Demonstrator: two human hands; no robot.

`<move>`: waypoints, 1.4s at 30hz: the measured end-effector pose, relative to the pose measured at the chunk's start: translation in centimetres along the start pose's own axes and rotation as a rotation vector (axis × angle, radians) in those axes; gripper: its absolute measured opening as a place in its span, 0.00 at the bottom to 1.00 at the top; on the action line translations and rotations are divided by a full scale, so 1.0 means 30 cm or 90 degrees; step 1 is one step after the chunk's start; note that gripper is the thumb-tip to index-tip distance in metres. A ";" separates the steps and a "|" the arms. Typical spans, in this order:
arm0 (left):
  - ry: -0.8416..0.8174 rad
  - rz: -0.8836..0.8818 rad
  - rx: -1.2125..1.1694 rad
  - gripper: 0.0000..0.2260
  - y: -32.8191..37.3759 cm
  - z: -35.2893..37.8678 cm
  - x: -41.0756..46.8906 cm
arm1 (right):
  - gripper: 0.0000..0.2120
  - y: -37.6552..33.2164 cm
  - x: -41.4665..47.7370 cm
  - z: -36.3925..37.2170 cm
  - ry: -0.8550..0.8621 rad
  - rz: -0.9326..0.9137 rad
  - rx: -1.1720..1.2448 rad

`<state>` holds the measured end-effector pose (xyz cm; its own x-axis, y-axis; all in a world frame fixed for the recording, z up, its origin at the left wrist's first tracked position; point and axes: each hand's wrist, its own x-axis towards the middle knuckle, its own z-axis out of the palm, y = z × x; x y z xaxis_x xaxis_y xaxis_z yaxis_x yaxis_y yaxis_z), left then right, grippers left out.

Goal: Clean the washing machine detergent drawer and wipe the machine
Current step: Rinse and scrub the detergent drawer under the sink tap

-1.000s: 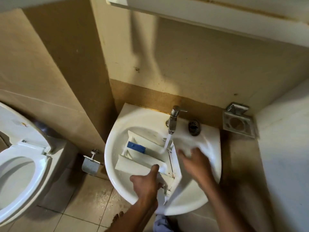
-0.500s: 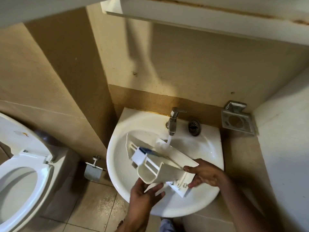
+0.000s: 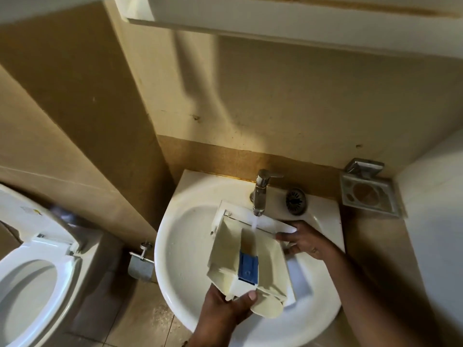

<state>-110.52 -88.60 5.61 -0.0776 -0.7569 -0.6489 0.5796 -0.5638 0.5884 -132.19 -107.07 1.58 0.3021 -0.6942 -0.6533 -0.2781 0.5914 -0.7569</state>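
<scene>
Head camera looks down on the white washbasin (image 3: pixel 180 246), and I am holding the detergent drawer (image 3: pixel 225 246) over its bowl with both hands. My left hand (image 3: pixel 225 311) grips the near end of the drawer from below: the fingers are curled closed around the underside, and my thumb (image 3: pixel 246 296) presses on top of the near edge, just below the blue insert (image 3: pixel 248 267) that sits in the middle compartment. My right hand (image 3: pixel 307 240) holds the far right side, next to the drawer's white front panel (image 3: pixel 269 222); its fingers are bent around the edge in a narrow grip, and the fingertips are hidden behind the plastic, so I cannot tell how tightly they close. The drawer lies tilted, open side up, its far end higher and under the chrome tap (image 3: pixel 260 194). A stream of water (image 3: pixel 255 221) falls from the spout onto the far end of the middle compartment. A round drain strainer (image 3: pixel 296 200) lies on the basin ledge right of the tap. A metal soap holder (image 3: pixel 369 196) hangs on the wall further right. A toilet (image 3: pixel 32 271) with its seat down stands at the left, well apart from the basin.
</scene>
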 end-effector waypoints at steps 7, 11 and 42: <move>-0.002 0.002 -0.034 0.50 -0.094 0.013 0.025 | 0.23 0.050 -0.091 0.102 0.406 -0.078 -0.148; -0.006 0.021 -0.041 0.50 -0.127 0.005 0.048 | 0.16 0.057 -0.244 0.249 0.350 0.118 -0.156; -0.289 -0.127 0.086 0.32 0.170 -0.135 0.033 | 0.08 0.132 -0.259 0.235 0.237 0.170 -0.076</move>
<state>-104.35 -90.90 6.02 -0.5377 -0.6801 -0.4984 0.4095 -0.7274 0.5507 -129.21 -96.44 3.57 -0.1351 -0.6371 -0.7589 -0.4113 0.7329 -0.5420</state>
